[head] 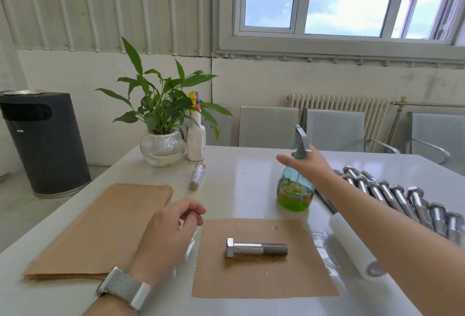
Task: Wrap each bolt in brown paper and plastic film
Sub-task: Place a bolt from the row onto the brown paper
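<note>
a single hex bolt (256, 249) lay on its side in the middle of a square sheet of brown paper (264, 273), head to the left and thread to the right. under the sheet's left and right edges a layer of clear plastic film (324, 245) showed on the white counter (241, 177). just right of the sheet lay the roll of plastic film (352, 245), and beyond it a row of bare bolts (402, 197) lay side by side. the right hand (307, 164) reached forward to a teal spray bottle (296, 179) with green liquid, thumb stretched out to the left and fingers (312, 150) around the neck behind it; how firmly they gripped i cannot tell. the left hand (171, 230) hovered at the sheet's left corner, fingers loosely curled and holding nothing, a watch (124, 288) on its wrist. a stack of brown paper (100, 230) lay to the left. farther back stood a potted plant (161, 124), a white bottle (196, 134) and one wrapped bolt (197, 176).
</note>
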